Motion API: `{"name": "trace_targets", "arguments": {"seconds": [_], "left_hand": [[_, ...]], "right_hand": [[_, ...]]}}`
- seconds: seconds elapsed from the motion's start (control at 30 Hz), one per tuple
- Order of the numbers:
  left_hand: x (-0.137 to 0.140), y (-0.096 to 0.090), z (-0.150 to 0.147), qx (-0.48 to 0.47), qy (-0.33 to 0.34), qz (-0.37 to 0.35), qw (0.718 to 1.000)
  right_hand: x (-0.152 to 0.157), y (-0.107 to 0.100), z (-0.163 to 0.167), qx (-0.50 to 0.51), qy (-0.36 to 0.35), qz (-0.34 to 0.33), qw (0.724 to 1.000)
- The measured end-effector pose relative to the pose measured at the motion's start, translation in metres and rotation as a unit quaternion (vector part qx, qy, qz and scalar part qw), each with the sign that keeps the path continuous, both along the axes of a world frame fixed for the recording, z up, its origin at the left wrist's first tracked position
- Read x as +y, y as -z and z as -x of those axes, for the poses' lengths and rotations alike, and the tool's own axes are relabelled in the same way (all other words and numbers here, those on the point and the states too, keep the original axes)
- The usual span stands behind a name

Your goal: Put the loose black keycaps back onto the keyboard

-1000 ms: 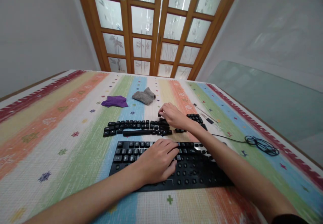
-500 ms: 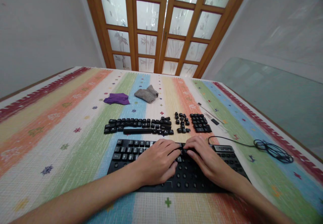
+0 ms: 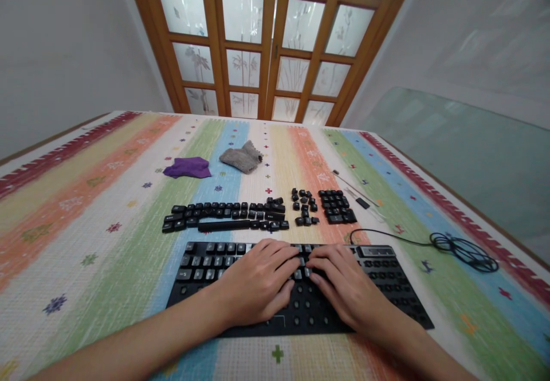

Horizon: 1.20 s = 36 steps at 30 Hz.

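Observation:
A black keyboard (image 3: 223,298) lies flat on the table, its upper-left rows fitted with keycaps and much of the rest showing bare key posts. My left hand (image 3: 261,278) rests over its upper middle, fingers stretched rightward across the keys and thumb lower down. Facing it, my right hand (image 3: 344,281) reaches in from the right. Its fingertips touch the upper-row keys, with the thumb slightly apart below. Whether a keycap sits under the fingertips is hidden. Beyond the keyboard lie rows of loose keycaps (image 3: 223,212) and a long spacebar (image 3: 223,226).
A small keycap cluster (image 3: 305,203) and a number-pad block (image 3: 337,206) lie behind the keyboard. Farther back are a purple cloth (image 3: 188,167) and a grey cloth (image 3: 241,158). A thin rod (image 3: 356,187) and a coiled cable (image 3: 466,252) are to the right.
The view has shifted slightly, so the keyboard appears a little lower and more to the left. My right fingertips have moved slightly leftward along the keys, nearer my left hand.

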State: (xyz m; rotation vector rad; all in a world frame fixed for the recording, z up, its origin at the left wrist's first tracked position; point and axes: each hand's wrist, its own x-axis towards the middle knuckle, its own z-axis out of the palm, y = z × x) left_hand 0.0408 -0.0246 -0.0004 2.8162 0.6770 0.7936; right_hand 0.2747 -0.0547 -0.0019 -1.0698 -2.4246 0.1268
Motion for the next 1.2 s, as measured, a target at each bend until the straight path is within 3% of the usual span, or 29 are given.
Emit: {"name": "trace_targets", "arguments": {"seconds": [0.87, 1.2], "left_hand": [[0.000, -0.001, 0.001, 0.018, 0.003, -0.007, 1.000], [0.002, 0.001, 0.005, 0.014, 0.058, -0.046, 0.997]], "right_hand": [[-0.003, -0.009, 0.003, -0.001, -0.014, -0.047, 0.999], [-0.002, -0.010, 0.003, 0.007, -0.036, -0.071, 0.997]]}}
